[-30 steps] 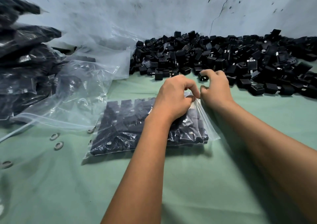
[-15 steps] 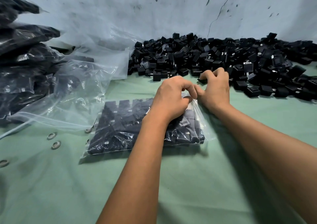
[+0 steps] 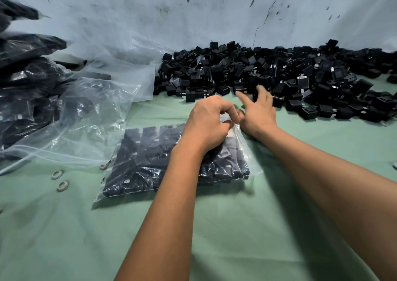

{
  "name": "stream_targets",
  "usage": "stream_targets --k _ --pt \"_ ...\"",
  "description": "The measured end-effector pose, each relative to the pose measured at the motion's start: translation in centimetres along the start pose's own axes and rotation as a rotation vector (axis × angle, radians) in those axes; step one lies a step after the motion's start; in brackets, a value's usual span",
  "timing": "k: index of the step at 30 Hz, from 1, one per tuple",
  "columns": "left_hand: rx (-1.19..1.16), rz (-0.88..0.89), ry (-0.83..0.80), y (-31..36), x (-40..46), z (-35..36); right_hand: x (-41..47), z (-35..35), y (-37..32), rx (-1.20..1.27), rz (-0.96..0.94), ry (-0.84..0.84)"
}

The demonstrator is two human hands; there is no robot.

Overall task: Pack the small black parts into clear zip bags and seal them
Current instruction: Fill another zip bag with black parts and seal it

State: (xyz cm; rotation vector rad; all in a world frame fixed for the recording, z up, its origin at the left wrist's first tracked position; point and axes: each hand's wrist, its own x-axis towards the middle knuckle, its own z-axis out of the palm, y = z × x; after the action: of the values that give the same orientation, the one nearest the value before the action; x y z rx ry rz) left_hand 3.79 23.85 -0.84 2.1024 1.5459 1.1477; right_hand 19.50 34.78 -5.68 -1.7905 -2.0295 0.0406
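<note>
The loose pile of black parts (image 3: 279, 74) lies against the wall; the filled zip bag (image 3: 171, 162) lies flat on the green cloth (image 3: 236, 227). Left hand (image 3: 210, 126) pinches the bag's mouth; right hand (image 3: 257, 111), fingers spread and empty, reaches toward the pile. Keep the mouth pinched open while adding parts, then press the seal along its full length.

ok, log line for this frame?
left hand: pinches filled bag mouth | right hand: open, reaching toward loose parts pile | seal: cannot tell

Green cloth (image 3: 247, 227) covering the desk, metal washers (image 3: 60, 180) lying near its left edge, pale wall (image 3: 193, 12) behind, stained with dark specks, thin crack (image 3: 268, 12) running down it
</note>
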Motion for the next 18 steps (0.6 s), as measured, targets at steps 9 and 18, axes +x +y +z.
stream_targets --k 9,18 --pt "0.001 -0.015 -0.005 0.0 0.0 0.0 -0.7 -0.5 0.8 0.505 0.03 0.135" --pt "-0.002 0.005 -0.001 -0.2 0.2 0.0 -5.3 -2.1 1.0 1.227 0.061 0.022"
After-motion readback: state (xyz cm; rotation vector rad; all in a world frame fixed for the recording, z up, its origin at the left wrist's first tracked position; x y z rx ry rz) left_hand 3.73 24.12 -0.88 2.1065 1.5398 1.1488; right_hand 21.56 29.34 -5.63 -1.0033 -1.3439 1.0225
